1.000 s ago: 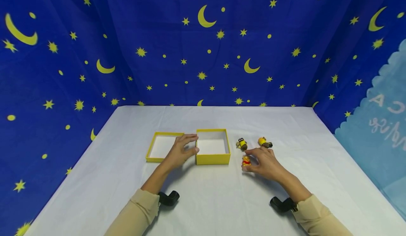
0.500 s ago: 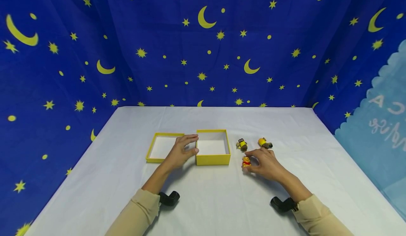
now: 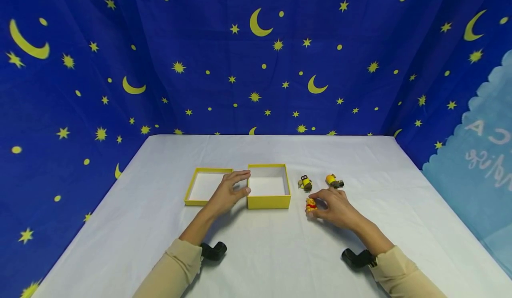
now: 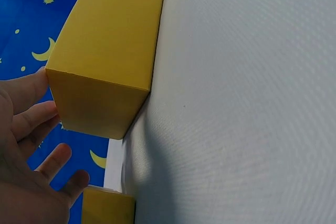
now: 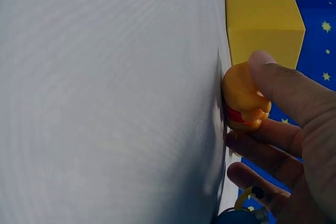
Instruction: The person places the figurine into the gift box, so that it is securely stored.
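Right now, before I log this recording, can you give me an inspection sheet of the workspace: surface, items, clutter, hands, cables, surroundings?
Surface: white tablecloth, faintly creased.
Items: open yellow box, no contents visible; shallow lid, hollow side up, apart on its left; Winnie-the-Pooh figure on its right; Minion figure and a yellow-and-brown figure farther back.
Clutter: nothing seen.
Left hand: fingertips at the box's left wall.
Right hand: pinches the Winnie-the-Pooh figure between thumb and fingers.
Cables: nothing seen.
Surroundings: blue moon-and-star curtain; light-blue panel with reversed lettering at right.
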Tool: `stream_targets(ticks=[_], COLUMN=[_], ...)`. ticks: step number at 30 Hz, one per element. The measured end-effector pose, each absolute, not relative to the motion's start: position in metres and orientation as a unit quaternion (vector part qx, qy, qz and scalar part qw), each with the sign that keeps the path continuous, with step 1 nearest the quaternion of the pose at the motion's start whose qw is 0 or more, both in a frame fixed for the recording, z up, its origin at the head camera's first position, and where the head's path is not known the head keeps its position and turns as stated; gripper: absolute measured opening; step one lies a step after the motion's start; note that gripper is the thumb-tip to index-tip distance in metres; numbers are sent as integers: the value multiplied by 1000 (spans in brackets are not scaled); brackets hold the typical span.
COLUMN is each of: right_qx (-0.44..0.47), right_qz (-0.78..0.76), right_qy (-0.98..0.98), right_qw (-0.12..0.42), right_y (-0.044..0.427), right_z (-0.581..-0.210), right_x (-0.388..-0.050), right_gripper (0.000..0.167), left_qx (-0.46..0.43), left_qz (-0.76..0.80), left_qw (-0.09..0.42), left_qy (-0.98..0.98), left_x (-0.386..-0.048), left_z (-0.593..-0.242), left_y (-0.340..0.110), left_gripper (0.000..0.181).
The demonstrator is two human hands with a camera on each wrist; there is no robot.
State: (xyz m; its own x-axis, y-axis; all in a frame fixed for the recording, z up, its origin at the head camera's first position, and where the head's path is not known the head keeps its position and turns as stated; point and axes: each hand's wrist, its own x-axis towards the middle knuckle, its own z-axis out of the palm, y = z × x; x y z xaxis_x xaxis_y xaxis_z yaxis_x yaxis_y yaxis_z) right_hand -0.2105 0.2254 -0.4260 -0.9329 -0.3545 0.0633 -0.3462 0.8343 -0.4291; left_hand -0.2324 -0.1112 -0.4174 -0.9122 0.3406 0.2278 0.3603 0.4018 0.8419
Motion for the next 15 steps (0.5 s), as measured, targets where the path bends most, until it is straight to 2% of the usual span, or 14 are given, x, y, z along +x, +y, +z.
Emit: stream_targets(ticks=[15], right_qx=[-188], right_qz=[-214], right_qy=[959], right_qw=[1], right_y=[227], right_z=[-428], right_x=[-212], right_gripper=[46], left_qx=[-196], left_qz=[-511], left_qw=[-2], left_qy=[-837], left_x=[-232], left_z=[-417], left_y=[-110], left_gripper=[47])
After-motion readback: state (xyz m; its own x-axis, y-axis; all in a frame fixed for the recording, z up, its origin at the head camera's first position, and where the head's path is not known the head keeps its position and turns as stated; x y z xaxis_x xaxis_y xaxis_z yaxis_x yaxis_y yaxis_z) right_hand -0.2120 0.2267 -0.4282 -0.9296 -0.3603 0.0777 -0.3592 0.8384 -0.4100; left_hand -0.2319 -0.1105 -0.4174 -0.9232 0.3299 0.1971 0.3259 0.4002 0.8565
